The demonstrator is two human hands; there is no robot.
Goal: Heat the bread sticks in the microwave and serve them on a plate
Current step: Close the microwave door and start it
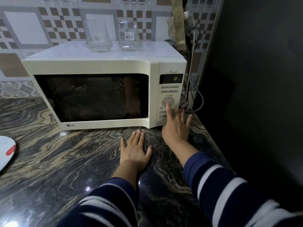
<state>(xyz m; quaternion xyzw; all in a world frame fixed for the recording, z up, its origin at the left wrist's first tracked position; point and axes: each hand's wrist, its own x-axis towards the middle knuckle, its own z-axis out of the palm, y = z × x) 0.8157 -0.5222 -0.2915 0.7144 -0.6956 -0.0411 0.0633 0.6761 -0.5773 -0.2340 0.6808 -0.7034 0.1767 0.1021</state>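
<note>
A white microwave (91, 66) stands on the marbled counter with its door shut and its window dark. Its green display (175, 78) reads 0. My right hand (176, 126) reaches up to the control panel, and its straight index finger touches the round dial pad (168, 102). My left hand (134, 151) lies flat, palm down, on the counter in front of the microwave. A white plate with a red mark (6, 153) shows at the left edge. No bread sticks are visible; the dark window hides the inside.
Two clear glass jars (98, 36) (129, 36) stand on top of the microwave. Power cables (196, 89) hang behind its right side. A dark tall surface (262, 79) borders the counter (65, 161) on the right.
</note>
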